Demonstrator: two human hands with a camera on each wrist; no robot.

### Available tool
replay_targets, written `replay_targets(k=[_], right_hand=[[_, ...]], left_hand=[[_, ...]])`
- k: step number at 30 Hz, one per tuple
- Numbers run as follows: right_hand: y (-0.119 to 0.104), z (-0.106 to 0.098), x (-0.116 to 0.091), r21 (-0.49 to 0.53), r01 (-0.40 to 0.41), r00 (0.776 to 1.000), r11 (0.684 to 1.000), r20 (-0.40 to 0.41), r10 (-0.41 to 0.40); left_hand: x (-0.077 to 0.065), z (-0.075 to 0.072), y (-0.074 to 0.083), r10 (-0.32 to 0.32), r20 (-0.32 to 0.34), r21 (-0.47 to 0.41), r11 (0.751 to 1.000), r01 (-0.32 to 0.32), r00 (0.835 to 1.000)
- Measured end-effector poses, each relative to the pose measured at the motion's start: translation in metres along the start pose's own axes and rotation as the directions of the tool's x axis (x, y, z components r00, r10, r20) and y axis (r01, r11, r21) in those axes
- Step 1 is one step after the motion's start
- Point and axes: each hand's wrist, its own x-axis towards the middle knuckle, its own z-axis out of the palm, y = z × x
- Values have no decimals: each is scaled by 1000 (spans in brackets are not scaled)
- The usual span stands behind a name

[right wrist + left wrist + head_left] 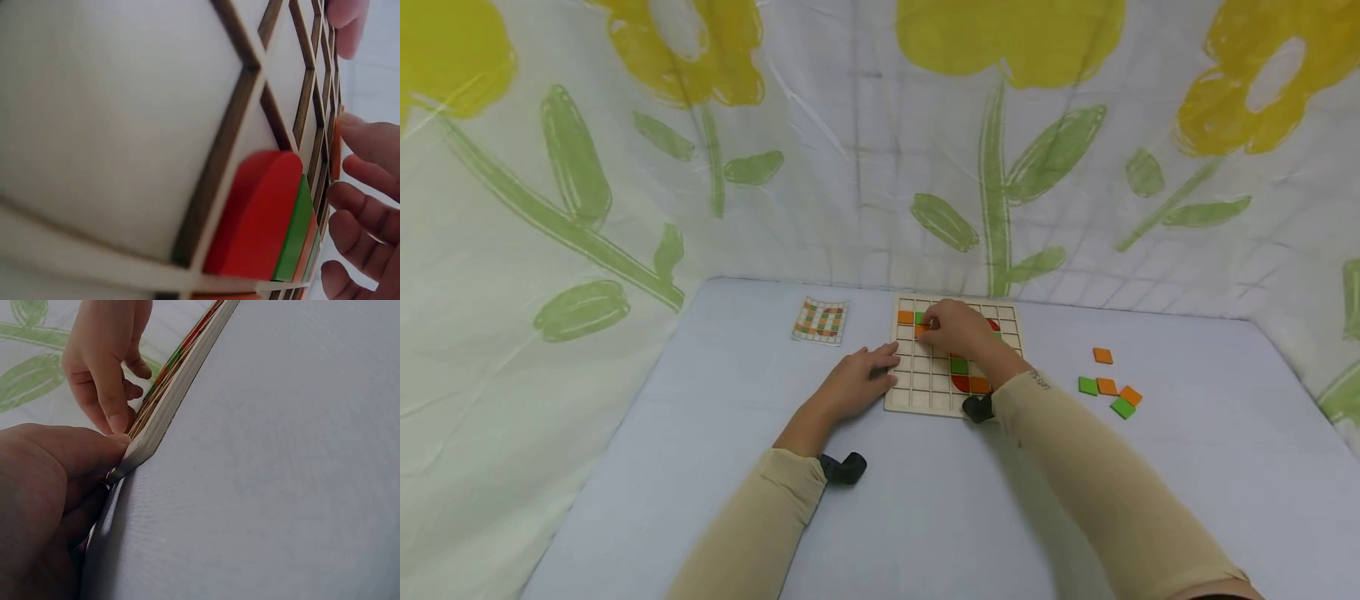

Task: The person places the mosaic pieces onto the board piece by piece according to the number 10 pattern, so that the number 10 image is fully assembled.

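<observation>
A wooden grid board [922, 390] lies on the table, with several orange, green and red tiles in its cells. My right hand [960, 327] is over its upper left part, fingers curled down. Thumb and fingertips touch an orange tile [336, 150] there, and the right wrist view shows them along its edge. At the board's left edge rests my left hand [855, 381]. Its thumb tip lies on the corner of the board [147, 442] in the left wrist view, fingers spread. A rounded red tile [253, 212] and a green tile [294, 234] sit in cells near my right wrist.
Left of the board lies a small pattern card [821, 322] with a coloured grid. Several loose tiles lie to the right, among them an orange tile [1102, 356] and a green tile [1087, 386]. A flower-printed curtain [820, 192] hangs behind the table.
</observation>
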Motion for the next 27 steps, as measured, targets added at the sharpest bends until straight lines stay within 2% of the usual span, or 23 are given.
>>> replay_targets(k=[7,11,16,21,27], right_hand=[[0,2,1,32,-33,999,999,-5,33],[0,5,0,77,-36,999,996,-2,36],[2,5,-4,85,-23,1000,996,12,22],[10,-7,-12,57,-11,1000,998,-3,12],[34,-28,-26,52,-9,999,999,-50,11]], left_hand=[[1,0,1,-7,-5,1,1000,7,1000],[0,2,0,-10,-11,3,1000,10,1000],[-2,5,-1,-8,-2,6,1000,8,1000],[0,5,0,-9,-6,19,1000,9,1000],[0,2,1,2,-23,36,999,-1,1000]])
